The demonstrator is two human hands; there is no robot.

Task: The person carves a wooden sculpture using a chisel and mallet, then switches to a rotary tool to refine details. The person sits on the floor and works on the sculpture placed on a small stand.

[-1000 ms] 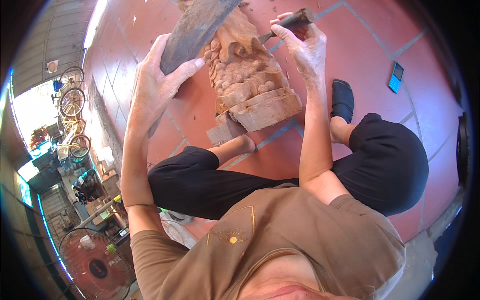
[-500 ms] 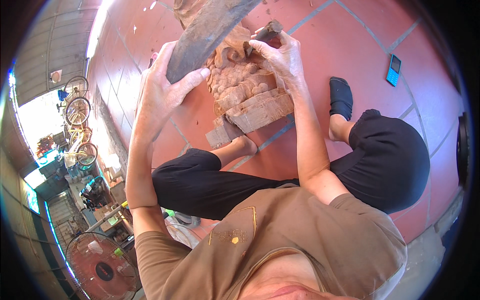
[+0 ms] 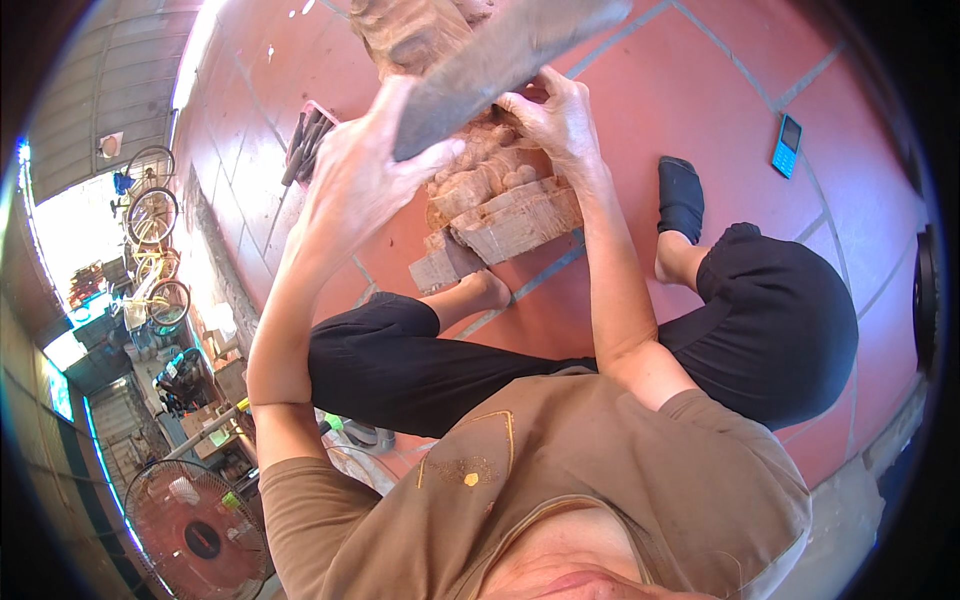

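My left hand (image 3: 370, 165) grips a long, flat, dark grey wooden mallet bar (image 3: 500, 75), raised slantwise toward the upper right and slightly blurred. Closed near the far side of the carving, my right hand (image 3: 560, 120) holds a chisel, whose dark handle end is now hidden behind the bar. Beneath both hands a carved wooden sculpture (image 3: 480, 185) lies on the floor, its rough block base toward me and its rounded relief partly covered by the bar.
A pink tray (image 3: 312, 120) of dark stick-like tools lies left of the carving. A blue keypad phone (image 3: 787, 146) rests on the red tiles at right. My feet flank the work, one in a dark sock (image 3: 681, 195). A fan (image 3: 200, 535) and bicycles (image 3: 155, 220) stand at left.
My left hand and the bar have moved right, over the chisel's end, uncovering the tool tray. My right hand has shifted slightly to the left and stays closed.
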